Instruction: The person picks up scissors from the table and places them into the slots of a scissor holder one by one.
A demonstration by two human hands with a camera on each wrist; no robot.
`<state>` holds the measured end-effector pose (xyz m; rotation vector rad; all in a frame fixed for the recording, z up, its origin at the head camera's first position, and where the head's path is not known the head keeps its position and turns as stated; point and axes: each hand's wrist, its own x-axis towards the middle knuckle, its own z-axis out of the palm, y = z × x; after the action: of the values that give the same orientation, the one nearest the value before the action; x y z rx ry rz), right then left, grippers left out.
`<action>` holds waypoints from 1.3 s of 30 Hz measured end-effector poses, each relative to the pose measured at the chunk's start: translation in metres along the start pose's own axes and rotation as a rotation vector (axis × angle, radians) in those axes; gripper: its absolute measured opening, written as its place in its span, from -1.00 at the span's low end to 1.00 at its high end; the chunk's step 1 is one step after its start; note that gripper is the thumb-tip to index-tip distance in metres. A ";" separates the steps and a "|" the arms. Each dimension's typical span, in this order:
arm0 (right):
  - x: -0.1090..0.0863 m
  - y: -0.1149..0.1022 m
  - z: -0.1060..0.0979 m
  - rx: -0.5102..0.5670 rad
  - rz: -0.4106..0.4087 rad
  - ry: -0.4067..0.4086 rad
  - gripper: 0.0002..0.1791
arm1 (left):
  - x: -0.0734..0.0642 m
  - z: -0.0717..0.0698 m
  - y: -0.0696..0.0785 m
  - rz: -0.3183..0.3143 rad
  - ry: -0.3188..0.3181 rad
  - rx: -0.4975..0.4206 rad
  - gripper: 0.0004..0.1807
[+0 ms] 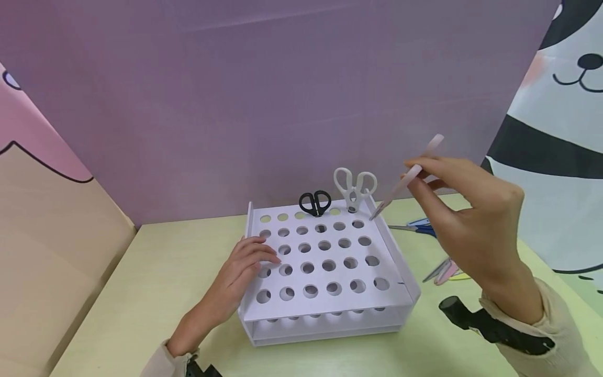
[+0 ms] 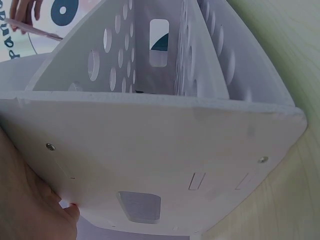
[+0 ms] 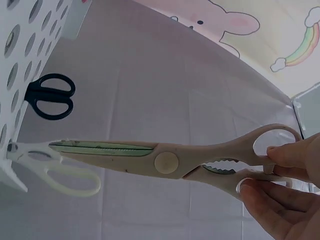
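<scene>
Passage over front of rack (image 1: 320,279); white scissors (image 1: 353,202), black scissors (image 1: 317,210) stand in way along back edge.

A mauve backdrop (image 1: 282,104), faintly creased, fills the upper middle of the head view; a cream wall (image 1: 56,235) slants down the left side, its upper part bearing a pink shape (image 1: 37,136) outlined in black; a panda (image 1: 551,149) print covers the right edge; a pale yellow-green table (image 1: 165,262) spans the bottom, under soft shadows; the right wrist view shows a rainbow (image 3: 302,47) at upper right; dark lettering (image 2: 11,44) stands at the left wrist view's upper left.
</scene>
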<state>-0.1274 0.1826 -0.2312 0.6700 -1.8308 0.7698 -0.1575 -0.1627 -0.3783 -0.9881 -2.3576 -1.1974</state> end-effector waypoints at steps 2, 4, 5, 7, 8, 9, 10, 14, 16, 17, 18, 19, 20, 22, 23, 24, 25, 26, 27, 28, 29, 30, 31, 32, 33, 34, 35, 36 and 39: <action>0.003 -0.003 0.004 -0.004 -0.021 -0.018 -0.73 | 0.000 0.000 0.000 0.001 0.002 0.002 -0.66; 0.007 -0.006 0.009 -0.005 -0.044 -0.026 -0.74 | 0.000 0.000 -0.001 0.000 0.002 0.003 -0.66; 0.008 -0.008 0.011 -0.006 -0.054 -0.035 -0.74 | 0.000 0.000 -0.001 0.000 0.003 0.003 -0.66; 0.012 -0.012 0.015 -0.007 -0.066 -0.050 -0.72 | 0.000 0.001 -0.001 -0.002 0.004 0.006 -0.66; 0.013 -0.014 0.017 -0.001 -0.074 -0.056 -0.72 | 0.000 0.001 -0.001 -0.001 0.004 0.009 -0.66; 0.015 -0.016 0.019 0.007 -0.080 -0.063 -0.71 | 0.000 0.001 -0.001 0.000 0.005 0.010 -0.66; 0.017 -0.018 0.022 0.021 -0.086 -0.065 -0.71 | -0.001 0.001 -0.002 0.002 0.005 0.011 -0.66; 0.026 -0.021 0.033 0.036 -0.143 -0.089 -0.77 | -0.001 0.001 -0.002 0.008 0.007 0.016 -0.66; 0.031 -0.020 0.039 0.032 -0.171 -0.100 -0.81 | -0.001 0.001 -0.002 0.010 0.009 0.018 -0.66; 0.033 -0.020 0.042 0.021 -0.184 -0.115 -0.82 | -0.001 0.000 -0.002 0.011 0.011 0.018 -0.66; 0.035 -0.020 0.045 0.018 -0.191 -0.123 -0.83 | -0.001 0.000 -0.002 0.009 0.010 0.018 -0.65; 0.038 -0.020 0.048 0.021 -0.194 -0.131 -0.84 | -0.001 0.000 -0.001 0.009 0.011 0.017 -0.65; 0.040 -0.020 0.051 0.021 -0.196 -0.137 -0.85 | -0.001 0.000 -0.001 0.010 0.011 0.017 -0.65; 0.043 -0.021 0.057 0.032 -0.191 -0.147 -0.85 | -0.001 0.001 -0.002 0.012 0.011 0.014 -0.66; 0.044 -0.021 0.061 0.038 -0.186 -0.150 -0.84 | -0.001 0.001 -0.002 0.011 0.011 0.014 -0.66; 0.045 -0.021 0.064 0.052 -0.175 -0.156 -0.84 | -0.001 0.001 -0.002 0.009 0.010 0.013 -0.66; 0.047 -0.021 0.067 0.063 -0.165 -0.161 -0.83 | -0.001 0.001 -0.002 0.011 0.011 0.014 -0.66; 0.048 -0.021 0.071 0.073 -0.154 -0.166 -0.83 | -0.001 0.001 -0.002 0.011 0.011 0.014 -0.66; 0.049 -0.021 0.074 0.086 -0.144 -0.173 -0.83 | -0.001 0.001 -0.002 0.010 0.011 0.016 -0.66; 0.050 -0.021 0.078 0.100 -0.131 -0.181 -0.82 | -0.001 0.001 -0.002 0.011 0.010 0.017 -0.66; 0.051 -0.021 0.081 0.107 -0.124 -0.192 -0.83 | -0.001 0.001 -0.001 0.011 0.010 0.018 -0.66; 0.052 -0.021 0.084 0.118 -0.119 -0.203 -0.84 | -0.001 0.001 -0.001 0.012 0.009 0.020 -0.66; 0.054 -0.021 0.088 0.126 -0.116 -0.216 -0.84 | -0.001 0.001 -0.001 0.011 0.006 0.019 -0.66; 0.055 -0.021 0.091 0.142 -0.110 -0.231 -0.85 | -0.001 0.001 -0.001 0.011 0.005 0.021 -0.66; 0.057 -0.021 0.094 0.152 -0.105 -0.246 -0.85 | -0.001 0.001 -0.001 0.009 0.004 0.021 -0.66; 0.058 -0.021 0.098 0.158 -0.099 -0.261 -0.85 | -0.001 0.002 -0.001 0.010 0.004 0.021 -0.66; 0.060 -0.021 0.102 0.165 -0.094 -0.277 -0.85 | -0.001 0.002 -0.001 0.008 0.004 0.020 -0.66; 0.061 -0.021 0.106 0.166 -0.088 -0.291 -0.85 | -0.001 0.002 -0.001 0.007 0.005 0.019 -0.66; 0.065 -0.020 0.121 0.156 -0.073 -0.311 -0.83 | -0.001 0.002 -0.002 0.009 0.012 0.017 -0.66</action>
<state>-0.2054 0.0720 -0.2029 0.9982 -2.0255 0.8001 -0.1580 -0.1622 -0.3807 -0.9824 -2.3483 -1.1743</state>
